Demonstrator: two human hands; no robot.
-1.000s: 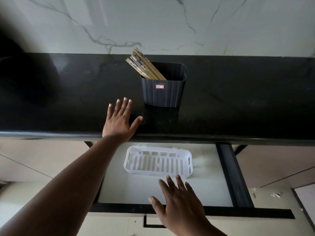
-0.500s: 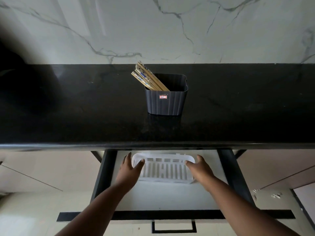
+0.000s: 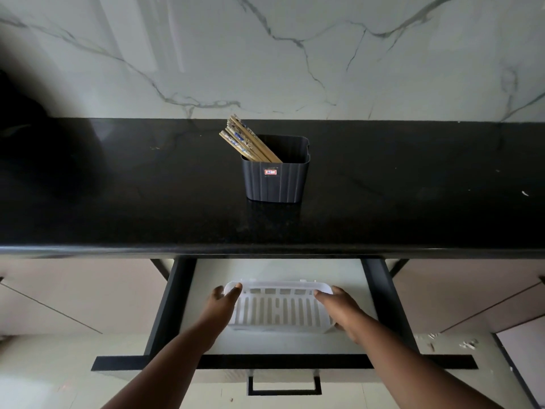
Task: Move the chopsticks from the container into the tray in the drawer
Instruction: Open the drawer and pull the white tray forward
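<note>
A bundle of wooden chopsticks leans to the left out of a dark ribbed container standing on the black countertop. Below it the drawer is pulled out. A white slotted tray lies on the drawer's pale floor. My left hand grips the tray's left end and my right hand grips its right end. Nothing lies in the tray.
A white marble wall rises behind the counter. The drawer has dark side rails and a black front with a handle. Beige cabinet fronts flank it. Small bits of debris lie on the floor at the right.
One second ago my left hand rested on the counter edge and my right hovered over the drawer front. Both hands came down onto the tray's ends and hold it, the tray slightly nearer me.
</note>
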